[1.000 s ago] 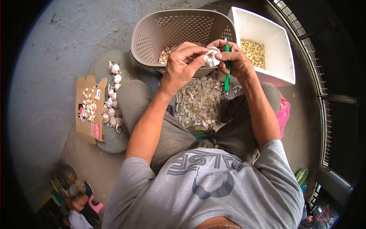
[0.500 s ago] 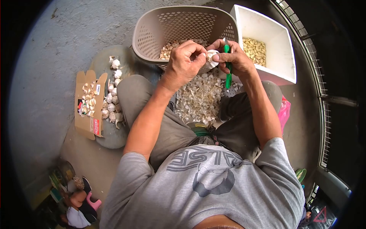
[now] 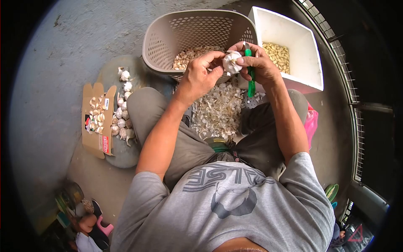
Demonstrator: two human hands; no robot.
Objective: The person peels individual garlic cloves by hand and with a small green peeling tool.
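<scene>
The garlic bulb (image 3: 232, 62) is held up over the near rim of the brown basket (image 3: 157, 59), toward the rim's right end, its whitish skin on and its tan centre facing up. The right hand (image 3: 262, 66) is partly closed: its thumb presses on the bulb from the right, and the fingers also hold a green-handled knife (image 3: 251, 86), blade pointing away from the body, handle end toward it. The left hand (image 3: 199, 77) is half open on the bulb's other side, index finger and thumb bent toward it, their tips at its edge; whether they touch it is hard to tell.

Inside the basket, below the hands, lie many unpeeled cloves (image 3: 189, 56). Right of the basket and close against it stands a white box (image 3: 300, 54) with pale yellow cloves (image 3: 277, 54) in it. On the near side of the basket, between the person's legs, is a heap of papery skins (image 3: 216, 111).

Left of the basket and nearer the body, a grey rounded surface (image 3: 126, 157) carries a line of whole bulbs (image 3: 121, 122) beside an opened cardboard box (image 3: 90, 140) with loose cloves (image 3: 97, 115) on it. Well off to the basket's near right, beyond the right knee, is a pink bag (image 3: 311, 126). Another person (image 3: 87, 229) shows far to the near left.
</scene>
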